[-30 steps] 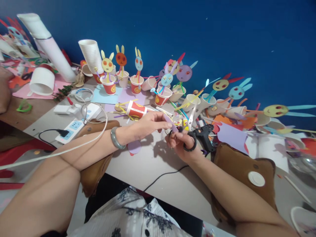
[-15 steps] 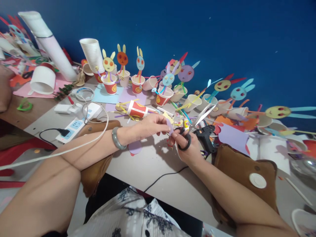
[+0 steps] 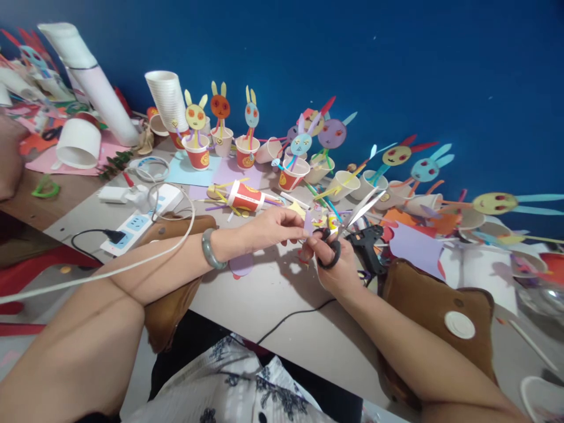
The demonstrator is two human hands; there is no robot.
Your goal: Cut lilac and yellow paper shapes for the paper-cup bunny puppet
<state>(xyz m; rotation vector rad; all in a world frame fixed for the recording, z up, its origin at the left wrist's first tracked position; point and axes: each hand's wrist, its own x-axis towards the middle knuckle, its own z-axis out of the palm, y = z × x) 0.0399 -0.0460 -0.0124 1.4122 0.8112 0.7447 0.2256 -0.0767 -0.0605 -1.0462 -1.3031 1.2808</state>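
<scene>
My right hand [image 3: 337, 264] is closed round the black handles of a pair of scissors [image 3: 362, 207], whose silver blades point up and away, slightly apart. A small purple paper piece [image 3: 308, 223] stands between my two hands, its lower end at my right fingertips. My left hand [image 3: 282, 226], a bangle on its wrist, is closed with its fingertips against that piece. On the table below lies a purple paper disc [image 3: 241, 265], partly behind my left wrist. A black glue gun [image 3: 369, 247] rests just right of my right hand.
Paper-cup rabbits line the blue wall, including a red cup [image 3: 197, 154]. A tipped cup [image 3: 245, 197] lies before them. A power strip [image 3: 138, 220] and white cable are at left; brown cushions [image 3: 434, 317] lie under both arms. Another person's arm [image 3: 11, 155] shows at far left.
The purple paper piece now stands more upright and a little further right between my fingers. My left fingers have shifted slightly; the scissors stay about where they were.
</scene>
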